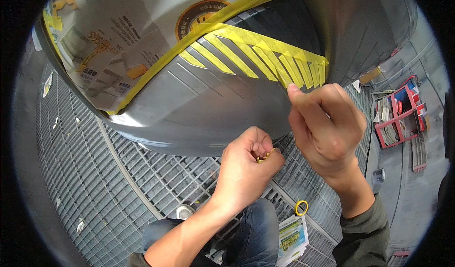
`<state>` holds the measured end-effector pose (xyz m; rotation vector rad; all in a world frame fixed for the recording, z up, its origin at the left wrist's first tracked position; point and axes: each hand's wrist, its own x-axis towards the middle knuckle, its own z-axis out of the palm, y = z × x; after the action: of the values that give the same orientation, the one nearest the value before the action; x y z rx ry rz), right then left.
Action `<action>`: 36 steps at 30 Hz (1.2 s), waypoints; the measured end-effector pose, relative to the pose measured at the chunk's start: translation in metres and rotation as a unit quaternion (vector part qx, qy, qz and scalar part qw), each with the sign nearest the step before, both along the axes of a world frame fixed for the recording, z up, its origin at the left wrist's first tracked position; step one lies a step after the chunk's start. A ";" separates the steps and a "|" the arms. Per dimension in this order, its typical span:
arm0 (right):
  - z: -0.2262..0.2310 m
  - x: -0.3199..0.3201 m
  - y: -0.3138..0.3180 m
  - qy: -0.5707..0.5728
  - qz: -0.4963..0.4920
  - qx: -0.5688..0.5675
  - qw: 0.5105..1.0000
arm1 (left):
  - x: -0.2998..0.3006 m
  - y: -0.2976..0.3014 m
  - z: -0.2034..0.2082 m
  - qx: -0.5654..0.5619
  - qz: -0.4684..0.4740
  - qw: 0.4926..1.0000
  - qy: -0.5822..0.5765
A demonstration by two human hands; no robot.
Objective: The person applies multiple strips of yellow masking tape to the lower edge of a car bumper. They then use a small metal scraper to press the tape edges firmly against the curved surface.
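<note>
A large grey car body panel [189, 120], which looks like a bumper, curves across the upper middle. Slanting strips of yellow masking tape [222, 53] cover its ribs, joined along the top by a long tape band. My right hand [329, 124] is closed, with its fingertips pinched at the lower end of one strip near the right of the row. Whether that end is lifted from the panel I cannot tell. Below the panel my left hand [249, 165] is curled shut around a small crumpled scrap of yellow tape [265, 156].
Printed masking paper [128, 34] is taped over the panel's upper left. Metal grating [85, 158] forms the floor. By my knee lie a yellow tape roll [301, 207] and printed sheets [291, 241]. A red compartment rack [400, 113] stands at the right beside a small can [378, 175].
</note>
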<state>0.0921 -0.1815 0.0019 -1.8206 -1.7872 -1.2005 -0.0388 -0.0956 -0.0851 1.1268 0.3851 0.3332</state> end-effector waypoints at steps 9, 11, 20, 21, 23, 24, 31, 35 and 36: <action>-0.005 0.004 -0.011 0.009 -0.008 -0.018 1.000 | 0.000 0.000 0.001 0.002 -0.003 1.000 0.005; -0.004 0.005 -0.014 0.003 -0.012 -0.026 1.000 | 0.001 0.000 0.003 0.002 -0.008 1.000 0.004; -0.005 0.011 -0.024 -0.004 -0.006 -0.039 0.999 | 0.001 -0.001 0.003 0.008 -0.014 1.000 0.006; -0.005 0.011 -0.025 -0.004 -0.004 -0.038 0.999 | 0.001 -0.002 0.003 -0.002 -0.014 1.000 0.008; -0.005 0.011 -0.027 -0.003 -0.008 -0.045 0.999 | 0.000 -0.001 0.002 -0.015 -0.015 1.000 0.012; -0.006 0.011 -0.027 -0.002 -0.009 -0.047 0.999 | 0.000 -0.001 0.001 -0.018 -0.015 1.000 0.013; -0.003 0.023 -0.032 -0.039 0.017 -0.064 0.997 | 0.000 -0.003 0.005 -0.021 -0.016 1.000 0.015; -0.003 0.025 -0.034 -0.043 0.023 -0.075 0.996 | 0.001 -0.004 0.004 -0.013 -0.017 1.000 0.012; -0.003 0.026 -0.034 -0.043 0.025 -0.074 0.996 | 0.002 -0.004 0.002 -0.008 -0.018 1.000 0.007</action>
<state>0.1180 -0.2155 -0.0014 -1.8166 -2.0049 -1.1732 -0.0370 -0.0995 -0.0829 1.1193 0.3788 0.2903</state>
